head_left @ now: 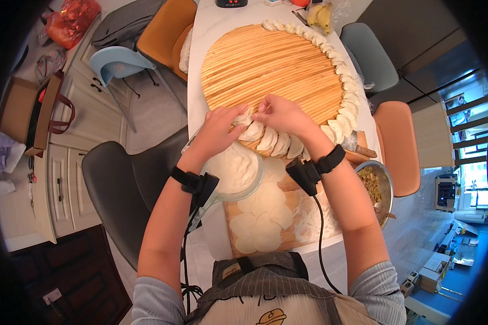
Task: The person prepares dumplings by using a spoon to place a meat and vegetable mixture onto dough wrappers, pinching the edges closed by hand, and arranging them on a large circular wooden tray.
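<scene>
At the near left edge of a round slatted wooden tray (265, 70), my left hand (219, 130) has its thumb and fingers around a pale dumpling (245, 117). Close against it on the right, my right hand (283, 115) is closed, thumb and fingertips pressed together by the dumpling's end. What lies between those fingertips is hidden. More folded dumplings (282, 145) lie side by side below my hands. Their overlapping row (348, 103) continues along the tray's right rim to the far side.
A glass bowl of dough or flour (233, 169) stands below my left hand. Round wrappers (263, 216) overlap on a floured wooden board (303, 214). At right are a metal bowl of filling (373, 184) and a rolling pin (365, 150). Chairs (398, 146) flank the table; bananas (321, 17) lie far back.
</scene>
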`<control>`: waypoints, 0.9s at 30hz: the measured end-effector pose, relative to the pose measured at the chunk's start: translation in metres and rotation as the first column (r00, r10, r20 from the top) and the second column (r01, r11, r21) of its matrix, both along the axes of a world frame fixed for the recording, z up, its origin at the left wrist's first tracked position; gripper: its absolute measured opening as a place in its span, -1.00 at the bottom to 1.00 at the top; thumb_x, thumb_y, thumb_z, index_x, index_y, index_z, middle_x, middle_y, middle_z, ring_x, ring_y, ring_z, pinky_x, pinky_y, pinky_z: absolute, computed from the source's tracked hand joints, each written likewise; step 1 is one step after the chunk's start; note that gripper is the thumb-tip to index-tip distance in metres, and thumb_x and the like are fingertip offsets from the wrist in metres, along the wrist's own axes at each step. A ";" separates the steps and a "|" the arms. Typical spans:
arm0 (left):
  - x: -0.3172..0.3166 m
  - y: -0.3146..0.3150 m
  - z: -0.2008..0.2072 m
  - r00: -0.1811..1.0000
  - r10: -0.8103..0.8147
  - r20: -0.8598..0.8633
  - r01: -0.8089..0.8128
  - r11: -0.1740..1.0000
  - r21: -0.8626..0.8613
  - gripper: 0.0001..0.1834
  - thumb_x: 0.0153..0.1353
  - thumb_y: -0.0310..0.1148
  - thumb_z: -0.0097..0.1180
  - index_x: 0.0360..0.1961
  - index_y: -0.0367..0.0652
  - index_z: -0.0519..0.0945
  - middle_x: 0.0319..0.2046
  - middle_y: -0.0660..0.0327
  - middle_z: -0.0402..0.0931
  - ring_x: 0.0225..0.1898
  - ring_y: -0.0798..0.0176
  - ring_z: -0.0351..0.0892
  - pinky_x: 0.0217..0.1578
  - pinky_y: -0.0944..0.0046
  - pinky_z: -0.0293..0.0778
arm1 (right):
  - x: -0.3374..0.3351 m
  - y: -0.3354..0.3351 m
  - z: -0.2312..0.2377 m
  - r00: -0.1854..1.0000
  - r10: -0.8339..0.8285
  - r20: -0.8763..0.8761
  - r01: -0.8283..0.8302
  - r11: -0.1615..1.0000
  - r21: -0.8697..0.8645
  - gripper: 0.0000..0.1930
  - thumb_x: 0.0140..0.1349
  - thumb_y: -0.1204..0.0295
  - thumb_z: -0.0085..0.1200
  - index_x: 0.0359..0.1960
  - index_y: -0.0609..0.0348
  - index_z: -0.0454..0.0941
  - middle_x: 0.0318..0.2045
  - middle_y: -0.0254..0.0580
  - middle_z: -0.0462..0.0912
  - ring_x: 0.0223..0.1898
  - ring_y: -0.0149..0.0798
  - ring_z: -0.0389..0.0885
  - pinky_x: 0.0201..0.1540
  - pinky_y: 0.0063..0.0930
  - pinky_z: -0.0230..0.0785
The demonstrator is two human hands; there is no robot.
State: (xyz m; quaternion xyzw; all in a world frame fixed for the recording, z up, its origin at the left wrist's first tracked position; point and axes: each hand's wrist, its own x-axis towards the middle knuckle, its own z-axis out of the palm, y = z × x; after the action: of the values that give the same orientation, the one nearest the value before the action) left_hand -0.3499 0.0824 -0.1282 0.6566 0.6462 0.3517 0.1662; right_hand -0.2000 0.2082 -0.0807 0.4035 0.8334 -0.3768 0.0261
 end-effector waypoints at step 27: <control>0.021 -0.018 0.014 0.989 0.119 -0.085 -0.105 0.983 0.148 -0.56 0.05 -0.51 0.06 0.03 -0.14 0.41 0.08 0.13 0.35 0.10 0.06 0.27 0.12 0.14 0.12 | -0.001 0.001 -0.005 0.997 0.067 0.037 -0.070 0.995 0.068 -0.77 -0.11 0.36 0.28 -0.43 0.05 0.48 -0.49 -0.40 0.59 -0.35 -0.36 0.57 -0.15 -0.54 0.26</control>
State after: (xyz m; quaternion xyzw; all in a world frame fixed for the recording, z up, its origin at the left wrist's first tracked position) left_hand -0.3293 0.0639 -0.1140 0.6452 0.6622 0.3749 0.0683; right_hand -0.2009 0.2091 -0.0857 0.3819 0.8587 -0.3394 0.0396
